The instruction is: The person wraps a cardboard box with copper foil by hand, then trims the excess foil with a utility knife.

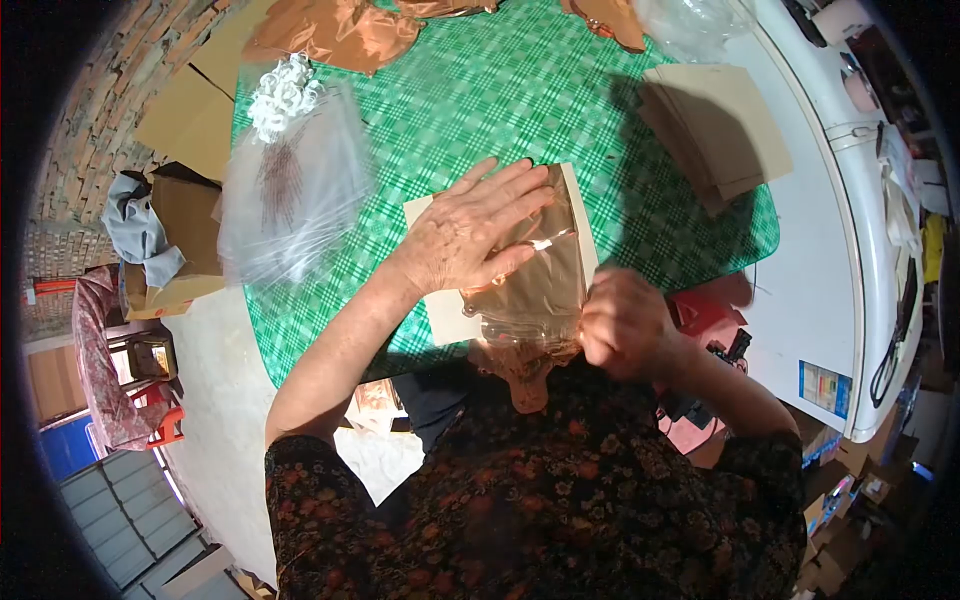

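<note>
A flat copper-coloured foil piece, shaped like an uninflated balloon, lies over a beige card at the table's near edge. Its lobed lower end hangs past that edge. My left hand rests open on the foil and card, fingers stretched toward the upper right. Beside the foil's lower right edge is my right hand, curled closed and blurred by motion. What its fingers hold, if anything, is hidden.
Clear plastic bags and a heap of white ties lie left on the green checked tablecloth. More copper foil sits at the far edge. Beige cards are stacked right, near a white refrigerator.
</note>
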Available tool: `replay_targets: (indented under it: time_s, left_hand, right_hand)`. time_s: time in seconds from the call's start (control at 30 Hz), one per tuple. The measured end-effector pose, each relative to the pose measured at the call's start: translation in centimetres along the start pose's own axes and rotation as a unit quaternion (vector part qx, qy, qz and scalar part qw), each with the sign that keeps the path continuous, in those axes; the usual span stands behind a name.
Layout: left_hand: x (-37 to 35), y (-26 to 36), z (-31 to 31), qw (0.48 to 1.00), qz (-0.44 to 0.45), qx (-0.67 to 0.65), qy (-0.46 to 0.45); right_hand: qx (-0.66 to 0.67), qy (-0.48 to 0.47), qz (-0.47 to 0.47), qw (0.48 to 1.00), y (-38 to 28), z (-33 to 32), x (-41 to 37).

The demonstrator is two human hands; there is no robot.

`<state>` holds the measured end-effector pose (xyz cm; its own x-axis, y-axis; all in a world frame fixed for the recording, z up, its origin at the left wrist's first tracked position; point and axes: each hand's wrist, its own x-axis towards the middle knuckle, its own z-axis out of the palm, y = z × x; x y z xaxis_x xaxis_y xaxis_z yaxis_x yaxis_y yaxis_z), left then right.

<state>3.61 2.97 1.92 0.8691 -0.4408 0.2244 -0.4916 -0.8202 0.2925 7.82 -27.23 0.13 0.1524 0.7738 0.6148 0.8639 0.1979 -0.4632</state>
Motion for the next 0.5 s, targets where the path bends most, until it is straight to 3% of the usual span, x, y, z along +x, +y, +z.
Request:
replay_targets:
  time_s: [0.03, 0.13, 0.33, 0.5]
  left_hand:
    - [0.0, 0.0, 0.0, 1.000, 0.002, 0.003, -0.001]
    - [-0.1, 0.0, 0.0, 1.000, 0.007, -0.002, 0.002]
    - [-0.1, -0.2, 0.0, 1.000, 0.013, -0.013, 0.008]
    - [-0.2, -0.4, 0.3, 0.998, 0.021, -0.049, 0.036]
  right_hand:
    - [-0.032, -0.006, 0.002, 0.999, 0.7, -0.1, 0.4]
    - [-0.123, -0.015, 0.135, 0.983, 0.6, -0.9, 5.3]
    - [-0.249, -0.112, 0.153, 0.950, 3.2, 0.5, 5.3]
    - [-0.262, -0.121, 0.163, 0.943, 3.4, 1.0, 5.0]
